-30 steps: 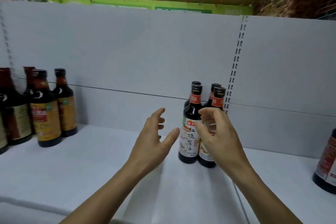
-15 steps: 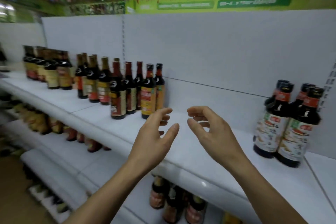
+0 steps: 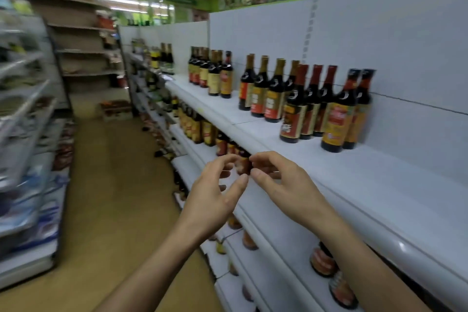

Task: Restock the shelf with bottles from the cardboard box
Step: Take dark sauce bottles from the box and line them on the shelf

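Aisle floor [image 3: 114, 185] stretches away at left. The left hand [image 3: 215, 195] and right hand [image 3: 288, 187] hover before the shelf [image 3: 379, 185], fingers loosely curled and holding nothing, likely free for another pickup. Dark sauce bottles [image 3: 336, 119] stand upright, labels outward; the cardboard box is out of view.
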A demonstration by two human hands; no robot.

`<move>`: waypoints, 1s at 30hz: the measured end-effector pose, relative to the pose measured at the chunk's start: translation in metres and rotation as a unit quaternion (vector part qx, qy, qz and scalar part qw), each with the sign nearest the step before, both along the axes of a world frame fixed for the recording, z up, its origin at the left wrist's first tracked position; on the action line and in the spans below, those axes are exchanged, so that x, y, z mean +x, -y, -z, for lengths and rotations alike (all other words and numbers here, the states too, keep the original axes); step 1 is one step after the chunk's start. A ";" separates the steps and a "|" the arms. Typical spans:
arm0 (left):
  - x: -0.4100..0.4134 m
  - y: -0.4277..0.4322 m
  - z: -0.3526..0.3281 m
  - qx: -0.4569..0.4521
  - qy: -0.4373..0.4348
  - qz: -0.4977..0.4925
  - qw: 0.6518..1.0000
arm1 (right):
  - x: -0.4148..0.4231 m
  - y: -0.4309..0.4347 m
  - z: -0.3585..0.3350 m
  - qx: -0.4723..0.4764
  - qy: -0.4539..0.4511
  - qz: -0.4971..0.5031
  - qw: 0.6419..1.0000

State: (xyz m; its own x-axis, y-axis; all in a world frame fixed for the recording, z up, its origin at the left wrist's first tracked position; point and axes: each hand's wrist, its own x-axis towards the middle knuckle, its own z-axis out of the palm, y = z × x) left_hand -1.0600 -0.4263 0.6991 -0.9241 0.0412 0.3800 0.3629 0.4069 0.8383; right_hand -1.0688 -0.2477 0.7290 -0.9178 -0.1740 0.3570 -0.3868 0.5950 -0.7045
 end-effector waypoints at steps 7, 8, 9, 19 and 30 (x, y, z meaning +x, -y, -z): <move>0.006 0.059 0.040 -0.007 0.041 -0.130 0.991 | -0.037 0.065 0.039 0.033 0.041 -0.124 0.991; 0.009 0.076 0.057 -0.003 0.060 -0.172 0.983 | -0.048 0.087 0.054 0.041 0.061 -0.165 0.984; 0.010 0.079 0.061 0.000 0.072 -0.180 0.981 | -0.050 0.091 0.060 0.043 0.069 -0.172 0.982; 0.036 0.094 0.162 0.008 0.221 -0.326 0.919 | -0.083 0.147 0.183 0.098 0.204 -0.331 0.916; 0.054 0.076 0.293 0.035 0.369 -0.339 0.865 | -0.076 0.135 0.329 0.141 0.352 -0.346 0.858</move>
